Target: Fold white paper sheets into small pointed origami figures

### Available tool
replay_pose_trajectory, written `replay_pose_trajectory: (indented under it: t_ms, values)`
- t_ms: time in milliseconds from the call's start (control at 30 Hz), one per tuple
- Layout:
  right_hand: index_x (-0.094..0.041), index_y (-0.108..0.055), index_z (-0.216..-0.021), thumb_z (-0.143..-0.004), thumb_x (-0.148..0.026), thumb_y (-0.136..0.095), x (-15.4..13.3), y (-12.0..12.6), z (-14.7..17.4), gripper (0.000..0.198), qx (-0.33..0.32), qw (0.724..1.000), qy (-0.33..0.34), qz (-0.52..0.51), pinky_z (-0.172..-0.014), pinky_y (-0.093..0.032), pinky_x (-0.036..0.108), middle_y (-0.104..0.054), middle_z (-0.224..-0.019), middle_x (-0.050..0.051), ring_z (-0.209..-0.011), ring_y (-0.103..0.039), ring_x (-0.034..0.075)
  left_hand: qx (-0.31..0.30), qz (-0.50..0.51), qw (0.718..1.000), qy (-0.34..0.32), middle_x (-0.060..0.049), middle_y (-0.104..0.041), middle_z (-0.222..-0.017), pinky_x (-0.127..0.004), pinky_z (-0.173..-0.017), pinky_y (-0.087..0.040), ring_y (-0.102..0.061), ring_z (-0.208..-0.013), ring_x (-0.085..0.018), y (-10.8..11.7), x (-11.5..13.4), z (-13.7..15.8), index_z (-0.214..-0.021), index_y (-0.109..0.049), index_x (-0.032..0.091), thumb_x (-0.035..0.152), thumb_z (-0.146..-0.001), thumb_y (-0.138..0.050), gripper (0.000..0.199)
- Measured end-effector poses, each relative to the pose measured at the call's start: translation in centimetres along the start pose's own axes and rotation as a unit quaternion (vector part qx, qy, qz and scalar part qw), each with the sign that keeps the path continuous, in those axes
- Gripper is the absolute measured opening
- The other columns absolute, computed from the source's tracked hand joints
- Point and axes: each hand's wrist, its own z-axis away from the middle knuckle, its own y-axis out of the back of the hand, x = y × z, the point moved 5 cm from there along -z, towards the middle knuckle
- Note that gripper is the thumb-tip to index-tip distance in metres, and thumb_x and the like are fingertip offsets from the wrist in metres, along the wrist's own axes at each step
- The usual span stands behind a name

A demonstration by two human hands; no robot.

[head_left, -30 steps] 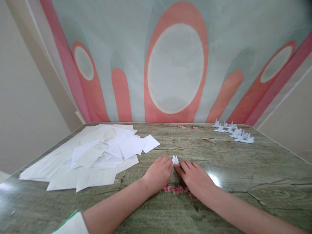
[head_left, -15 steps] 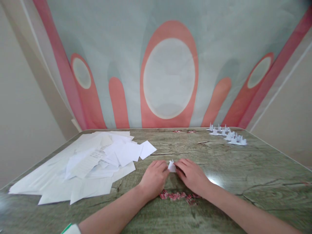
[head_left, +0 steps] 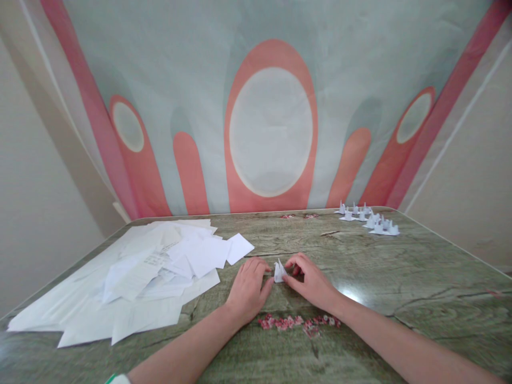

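Note:
A small folded white paper crane (head_left: 279,272) stands on the wood-patterned table, between my hands, with its points upward. My left hand (head_left: 248,285) rests just left of it, thumb and fingers parted, the thumb tip close to the paper. On the other side, my right hand (head_left: 311,280) has its thumb against the crane's right side. Its index finger is lifted away from the thumb, near the crane's upper part, and the other fingers are loosely bent. Neither hand appears closed around the paper.
A spread pile of white paper sheets (head_left: 148,312), some printed, covers the table's left side, with a square sheet (head_left: 240,248) at its right edge. Several folded paper cranes (head_left: 384,225) stand at the far right. The table (head_left: 360,341) meets a painted backdrop (head_left: 216,96).
Both hands have loosened around the crane; the left fingers have drawn away from it and the right fingers have lifted and parted. The view has shifted slightly.

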Motion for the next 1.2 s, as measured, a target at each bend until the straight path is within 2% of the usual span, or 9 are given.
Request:
replay_pose_trajectory:
  t_ms: [267,433,633,900,1033,1200]
  values:
    - [-0.019,-0.058,-0.082,-0.076,-0.015,-0.055,-0.8,-0.3,0.1,0.008,-0.018,0.998,0.038,-0.042,-0.066,-0.044,0.026,-0.051,-0.088,0.002,-0.072,-0.052,0.012,-0.01,0.038,0.999,-0.006,-0.006,-0.054,-0.099,-0.039,-0.088,-0.041,-0.048,-0.101,-0.021,0.0,0.0,-0.3,-0.095,-0.055,0.018,0.018,-0.084,-0.048,0.013]
    - [-0.019,-0.062,-0.079,-0.077,-0.011,-0.053,-1.0,-0.4,0.3,0.011,-0.033,0.997,0.06,-0.039,-0.068,-0.043,0.026,-0.049,-0.086,0.002,-0.076,-0.051,0.013,-0.008,0.064,0.998,-0.027,-0.006,-0.054,-0.101,-0.038,-0.09,-0.04,-0.047,-0.104,-0.02,-0.1,0.1,-0.3,-0.094,-0.055,0.018,0.018,-0.083,-0.052,0.012]
    - [-0.019,-0.063,-0.079,-0.077,-0.011,-0.054,-1.2,-0.4,0.4,0.012,-0.04,0.997,0.064,-0.032,-0.069,-0.042,0.026,-0.05,-0.085,0.002,-0.077,-0.051,0.014,0.02,0.093,0.995,-0.016,-0.008,-0.053,-0.106,-0.04,-0.094,-0.038,-0.045,-0.109,-0.021,0.3,0.1,-0.2,-0.103,-0.049,0.017,0.018,-0.082,-0.054,0.022]
    - [-0.019,-0.063,-0.078,-0.076,-0.01,-0.054,-1.4,-0.4,0.4,0.013,-0.049,0.996,0.077,-0.025,-0.073,-0.043,0.027,-0.051,-0.085,0.002,-0.08,-0.052,0.014,-0.001,0.105,0.994,-0.031,-0.007,-0.054,-0.102,-0.037,-0.093,-0.039,-0.045,-0.106,-0.02,0.3,0.4,-0.4,-0.096,-0.054,0.018,0.016,-0.082,-0.052,0.014]
    - [-0.019,-0.062,-0.078,-0.074,-0.006,-0.051,-1.6,-0.4,0.5,0.018,-0.054,0.994,0.088,-0.027,-0.07,-0.043,0.027,-0.052,-0.086,0.002,-0.078,-0.052,0.014,-0.008,0.101,0.994,-0.036,-0.006,-0.055,-0.099,-0.039,-0.093,-0.039,-0.046,-0.106,-0.021,0.1,0.4,-0.6,-0.086,-0.058,0.018,0.018,-0.083,-0.051,0.008]
    - [-0.018,-0.057,-0.083,-0.07,-0.002,-0.047,-1.3,0.1,0.3,0.023,-0.017,0.997,0.059,-0.049,-0.064,-0.041,0.025,-0.052,-0.081,0.001,-0.07,-0.051,0.013,-0.011,0.1,0.994,-0.038,-0.006,-0.057,-0.096,-0.039,-0.091,-0.04,-0.047,-0.104,-0.021,0.1,0.4,-0.6,-0.083,-0.06,0.018,0.016,-0.081,-0.053,0.008]
